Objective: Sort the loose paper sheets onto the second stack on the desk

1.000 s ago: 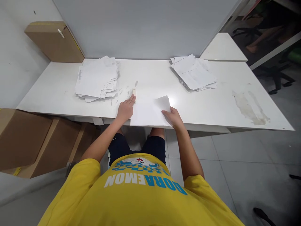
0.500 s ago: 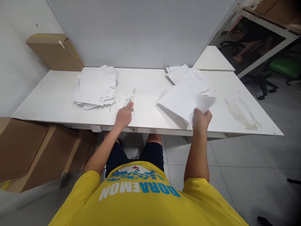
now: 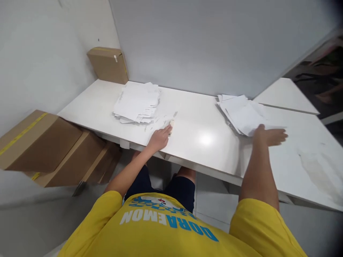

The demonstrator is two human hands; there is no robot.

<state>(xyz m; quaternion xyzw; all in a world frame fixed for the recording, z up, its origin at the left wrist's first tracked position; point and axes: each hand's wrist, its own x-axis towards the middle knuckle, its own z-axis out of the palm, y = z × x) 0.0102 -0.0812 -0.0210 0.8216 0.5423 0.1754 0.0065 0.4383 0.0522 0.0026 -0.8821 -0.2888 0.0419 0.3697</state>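
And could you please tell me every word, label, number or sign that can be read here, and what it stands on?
"DORAEMON", upside down, on the yellow shirt.
Left paper stack: faint marks, too blurred to read.
Yellow tape on the front box: too blurred to read.
White strip on the far box: too small.

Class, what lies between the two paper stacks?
In the head view: white tabletop, grey smudges and, nearer the camera, the left hand touching a small pale block.

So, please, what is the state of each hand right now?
Left hand: touching the small pale block; whether gripping cannot be told.
Right hand: open, beside the right paper stack.
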